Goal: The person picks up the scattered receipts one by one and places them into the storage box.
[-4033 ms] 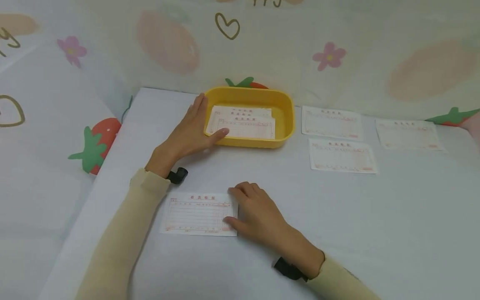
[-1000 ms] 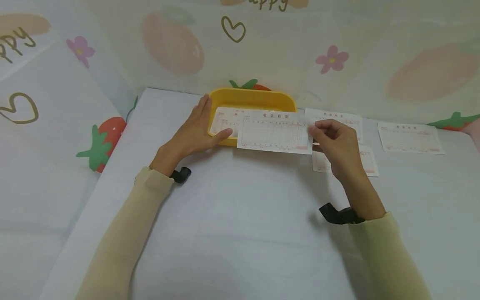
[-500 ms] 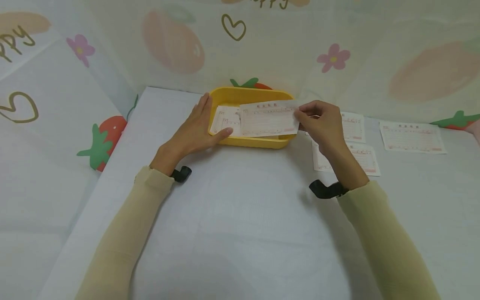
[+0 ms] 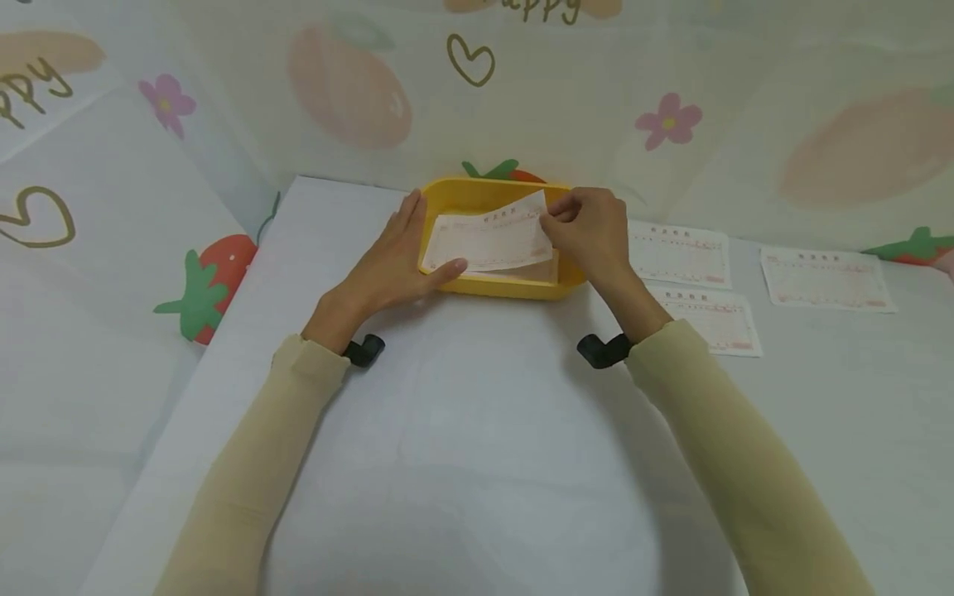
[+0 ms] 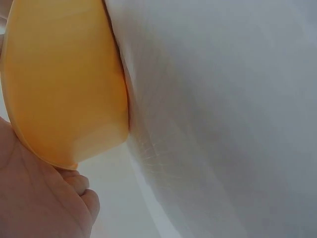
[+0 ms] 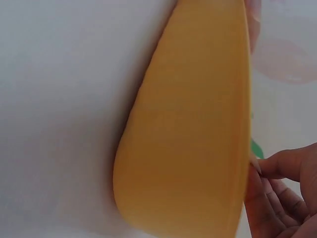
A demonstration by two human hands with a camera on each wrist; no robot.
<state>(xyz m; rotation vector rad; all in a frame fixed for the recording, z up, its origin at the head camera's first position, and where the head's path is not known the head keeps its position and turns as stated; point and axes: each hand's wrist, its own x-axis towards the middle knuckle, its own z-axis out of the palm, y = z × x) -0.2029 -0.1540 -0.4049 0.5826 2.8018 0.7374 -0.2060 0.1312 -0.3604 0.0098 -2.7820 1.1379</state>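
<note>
One printed slip (image 4: 488,238) nearly down, I reckon: it's inside the yellow tray (image 4: 503,288) by the table (image 4: 462,447)'s far edge, right end lifted, pinched in my right hand (image 4: 594,228). Three loose slips (image 4: 680,255) apparently remain towards the far-right corner. My left hand (image 4: 387,265) braces the tray's left end, fingers straight, thumb over the near rim.

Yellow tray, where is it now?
In the head view, the yellow tray sits just above centre on the table, with the left hand at its left end and three paper slips to its right.
</note>
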